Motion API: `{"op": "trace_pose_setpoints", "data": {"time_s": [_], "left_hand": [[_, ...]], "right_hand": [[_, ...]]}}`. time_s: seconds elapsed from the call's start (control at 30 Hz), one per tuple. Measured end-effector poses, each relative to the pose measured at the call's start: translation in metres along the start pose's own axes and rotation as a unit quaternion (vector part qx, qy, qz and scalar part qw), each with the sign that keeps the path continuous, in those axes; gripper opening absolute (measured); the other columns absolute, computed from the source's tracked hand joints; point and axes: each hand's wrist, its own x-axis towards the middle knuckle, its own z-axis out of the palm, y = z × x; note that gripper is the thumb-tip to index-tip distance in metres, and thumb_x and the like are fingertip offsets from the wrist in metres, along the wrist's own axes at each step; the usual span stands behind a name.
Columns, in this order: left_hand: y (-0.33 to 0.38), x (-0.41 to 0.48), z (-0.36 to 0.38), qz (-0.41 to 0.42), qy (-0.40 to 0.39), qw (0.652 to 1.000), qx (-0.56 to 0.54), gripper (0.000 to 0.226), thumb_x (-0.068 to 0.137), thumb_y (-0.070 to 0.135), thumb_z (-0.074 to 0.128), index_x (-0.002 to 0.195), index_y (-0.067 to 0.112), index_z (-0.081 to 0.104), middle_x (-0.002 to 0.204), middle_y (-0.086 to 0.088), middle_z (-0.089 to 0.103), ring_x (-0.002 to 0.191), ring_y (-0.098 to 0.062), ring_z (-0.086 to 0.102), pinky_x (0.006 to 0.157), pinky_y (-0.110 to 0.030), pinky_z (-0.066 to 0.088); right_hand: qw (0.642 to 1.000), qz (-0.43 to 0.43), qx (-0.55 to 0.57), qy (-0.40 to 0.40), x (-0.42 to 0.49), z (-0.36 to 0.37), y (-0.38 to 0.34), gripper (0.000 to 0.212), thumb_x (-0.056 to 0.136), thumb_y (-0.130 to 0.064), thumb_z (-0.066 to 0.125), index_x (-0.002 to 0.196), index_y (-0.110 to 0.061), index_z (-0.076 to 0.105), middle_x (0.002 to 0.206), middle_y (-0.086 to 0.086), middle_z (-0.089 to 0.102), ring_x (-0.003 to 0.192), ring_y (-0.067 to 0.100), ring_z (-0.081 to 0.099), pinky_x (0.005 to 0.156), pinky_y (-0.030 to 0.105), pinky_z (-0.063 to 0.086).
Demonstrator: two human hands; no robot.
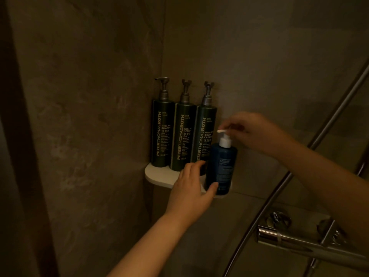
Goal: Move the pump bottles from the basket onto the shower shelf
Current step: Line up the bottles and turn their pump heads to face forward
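A small blue pump bottle (221, 166) with a white pump stands upright at the right end of the white corner shower shelf (157, 174). My left hand (189, 188) cups its lower left side, thumb against the bottle's base. My right hand (253, 130) pinches the white pump head from above. Three tall dark green pump bottles (183, 134) stand in a row on the shelf behind, against the wall. No basket is in view.
The shelf sits in a dim corner of brown stone walls. A chrome shower hose (279, 182) runs diagonally at the right. A chrome mixer valve (295, 236) juts out below my right forearm.
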Motion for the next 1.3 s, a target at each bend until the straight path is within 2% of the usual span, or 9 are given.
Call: {"op": "trace_pose_setpoints", "data": {"time_s": [0.13,0.27,0.53,0.67,0.77,0.9,1.1,1.2,1.3], "left_hand": [[0.008,-0.005,0.002,-0.027,-0.011,0.997,-0.065,0.087,0.071,0.065,0.06,0.14,0.042,0.011,0.139,0.013,0.031,0.117,0.005,0.031,0.096,-0.022,0.032],[0.012,-0.006,0.005,-0.047,0.005,0.996,-0.081,0.098,0.064,0.064,0.068,0.138,0.046,0.007,0.145,0.011,0.031,0.129,-0.004,0.033,0.105,-0.03,0.033],[0.007,-0.008,0.011,-0.051,0.032,0.997,-0.056,0.093,0.072,0.049,0.072,0.144,0.027,0.018,0.134,0.006,0.034,0.124,-0.007,0.034,0.104,-0.028,0.033],[0.007,-0.005,0.005,-0.076,0.015,0.99,-0.119,0.083,0.077,0.065,0.054,0.144,0.035,0.014,0.138,0.012,0.029,0.123,0.001,0.03,0.097,-0.021,0.029],[0.003,-0.003,0.002,-0.085,-0.006,0.983,-0.16,0.071,0.086,0.052,0.053,0.142,0.043,0.011,0.139,0.016,0.029,0.12,0.008,0.029,0.093,-0.016,0.027],[0.0,-0.001,0.002,-0.091,-0.043,0.979,-0.176,0.074,0.085,0.044,0.058,0.137,0.055,0.006,0.144,0.018,0.03,0.122,0.011,0.028,0.089,-0.005,0.023],[-0.006,0.007,0.004,-0.088,-0.065,0.978,-0.177,0.08,0.084,0.039,0.062,0.14,0.051,0.006,0.14,0.022,0.033,0.116,0.017,0.031,0.088,-0.005,0.027],[-0.009,0.008,0.005,-0.095,-0.052,0.978,-0.18,0.08,0.082,0.037,0.067,0.14,0.048,0.013,0.141,0.018,0.037,0.116,0.009,0.037,0.092,-0.014,0.033],[-0.011,0.007,0.005,-0.095,-0.038,0.979,-0.176,0.08,0.08,0.037,0.07,0.141,0.044,0.018,0.133,0.025,0.034,0.115,0.009,0.037,0.09,-0.012,0.033]], "right_hand": [[0.999,-0.014,0.036,-0.004,-0.003,-0.001,-0.015,0.02,0.089,-0.011,0.059,0.103,-0.023,0.067,0.086,-0.022,0.052,0.079,-0.007,0.052,0.066,0.004,0.036],[0.999,-0.026,0.025,-0.001,-0.005,-0.001,-0.027,0.019,0.089,-0.014,0.061,0.103,-0.022,0.068,0.087,-0.018,0.053,0.079,-0.007,0.051,0.067,0.005,0.037],[0.999,-0.034,0.037,0.005,-0.009,-0.001,-0.029,0.019,0.088,-0.012,0.063,0.104,-0.02,0.069,0.086,-0.02,0.054,0.08,-0.006,0.053,0.069,0.003,0.038],[0.998,-0.059,0.035,0.0,-0.008,-0.002,-0.027,0.02,0.087,-0.012,0.063,0.105,-0.02,0.069,0.093,-0.013,0.06,0.086,0.002,0.058,0.074,0.014,0.042],[0.997,-0.06,0.053,0.002,-0.007,-0.002,-0.022,0.022,0.088,-0.01,0.063,0.105,-0.021,0.069,0.098,-0.01,0.066,0.092,0.005,0.062,0.08,0.021,0.049],[0.993,-0.046,0.107,0.005,-0.006,-0.001,-0.016,0.026,0.086,-0.001,0.061,0.101,-0.022,0.068,0.11,-0.001,0.068,0.104,0.009,0.063,0.091,0.031,0.052],[0.989,-0.046,0.137,0.007,-0.003,0.002,-0.01,0.026,0.085,0.001,0.063,0.1,-0.019,0.071,0.11,-0.003,0.067,0.101,-0.002,0.061,0.085,0.008,0.045],[0.99,-0.04,0.137,0.002,-0.002,0.001,-0.008,0.029,0.085,0.0,0.063,0.101,-0.024,0.069,0.106,-0.005,0.069,0.099,-0.001,0.063,0.087,0.012,0.047],[0.988,-0.026,0.154,0.0,-0.001,0.002,-0.008,0.03,0.085,-0.001,0.063,0.102,-0.025,0.067,0.104,-0.006,0.069,0.099,-0.001,0.064,0.088,0.013,0.048]]}}
